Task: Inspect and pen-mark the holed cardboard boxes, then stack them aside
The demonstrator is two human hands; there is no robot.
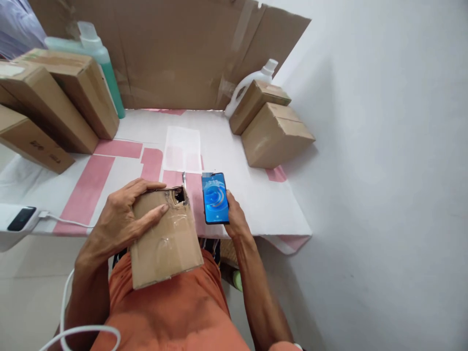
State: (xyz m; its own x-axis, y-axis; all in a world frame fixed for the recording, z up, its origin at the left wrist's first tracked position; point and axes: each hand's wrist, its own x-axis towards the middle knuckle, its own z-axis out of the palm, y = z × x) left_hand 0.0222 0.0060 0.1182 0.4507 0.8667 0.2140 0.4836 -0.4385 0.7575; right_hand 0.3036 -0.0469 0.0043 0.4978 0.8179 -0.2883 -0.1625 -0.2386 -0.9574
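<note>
My left hand (127,212) grips a worn piece of brown cardboard (166,248) by its upper left edge, thumb on the face toward me. A ragged hole (179,196) with dark edges shows at its top right corner. In my right hand (237,214) is a smartphone (215,200), its screen lit with a blue picture and the time 3:13. The fingers under the phone are hidden. Between the cardboard and the phone, a small shiny metal object (184,179) lies on the table; its kind is unclear.
Cardboard boxes (76,87) and a bottle of green liquid (116,90) stand at left. More boxes (276,136) and a white jug (252,80) are at right. A white sheet (182,148) lies on the table. A white device (18,222) with a cable sits at the left edge.
</note>
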